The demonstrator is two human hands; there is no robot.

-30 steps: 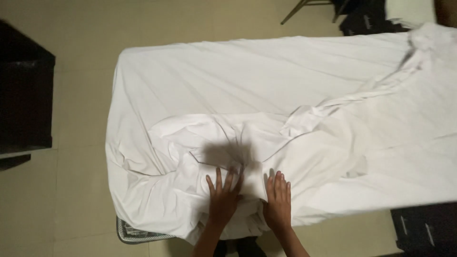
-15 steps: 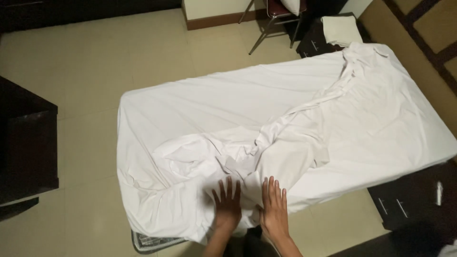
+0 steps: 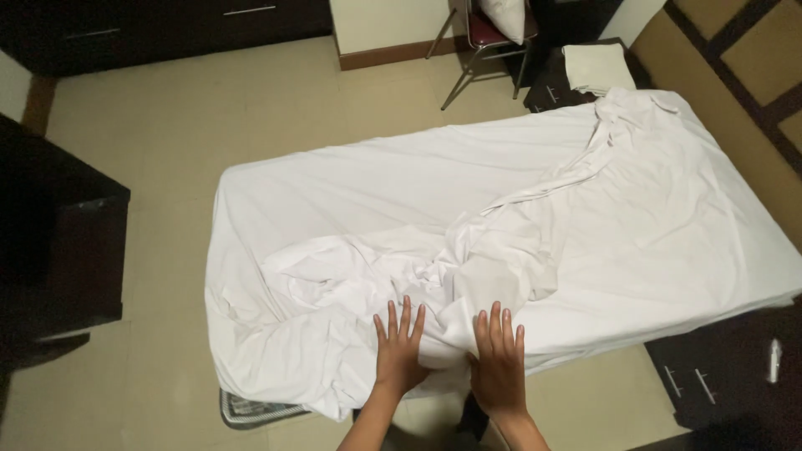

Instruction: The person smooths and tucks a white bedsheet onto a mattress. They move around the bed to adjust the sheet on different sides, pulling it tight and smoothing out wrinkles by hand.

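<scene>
A single bed (image 3: 351, 188) covered in white fills the middle of the view. A second white sheet (image 3: 468, 250) lies crumpled across it, bunched in a ridge from the far right corner down to the near edge. My left hand (image 3: 399, 349) rests flat on the rumpled sheet at the near edge, fingers spread. Beside it, my right hand (image 3: 499, 361) also lies flat with fingers apart on the same cloth. Neither hand grips the fabric.
A metal-legged chair (image 3: 489, 38) with a white pillow stands at the far wall. Folded pale linen (image 3: 595, 68) lies on a dark stand by the bed's far right corner. Dark cabinets stand at the left (image 3: 58, 250) and bottom right (image 3: 735, 376). Beige tiled floor surrounds the bed.
The view has pulled back and tilted up, showing the whole bed, chair and floor. Both hands stay flat on the sheet at the near edge, barely shifted.
</scene>
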